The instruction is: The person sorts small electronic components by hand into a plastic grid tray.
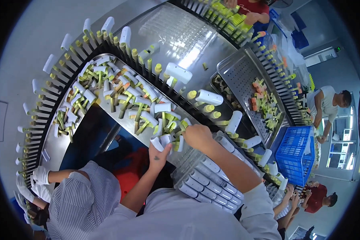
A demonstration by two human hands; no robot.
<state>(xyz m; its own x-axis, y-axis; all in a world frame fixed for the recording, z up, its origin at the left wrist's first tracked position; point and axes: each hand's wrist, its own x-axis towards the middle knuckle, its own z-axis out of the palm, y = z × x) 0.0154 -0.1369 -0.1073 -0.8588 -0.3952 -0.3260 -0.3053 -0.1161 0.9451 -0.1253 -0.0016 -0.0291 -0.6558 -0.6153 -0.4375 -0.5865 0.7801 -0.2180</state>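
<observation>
My left hand [159, 156] is closed around a couple of white rounded plastic shells [157, 144] at the near edge of a heap. Just right of it, my right hand [198, 136] has its fingers closed on a yellow-green stick-like holder [184, 124]. The fingertips of that hand are partly hidden. Beyond both hands lies the heap of loose holders [122, 90], many with white shells on them, on a metal ledge [108, 106]. Below my right forearm, a clear tray [180, 170] bears rows of glossy white shells [212, 182].
A curved conveyor of upright pegs [158, 74], some with white shells, runs past the ledge. Beyond it are a perforated metal tray [244, 80] with orange and green pieces and a blue crate [295, 150]. A co-worker in a striped cap [74, 196] sits close on my left; others work right and far.
</observation>
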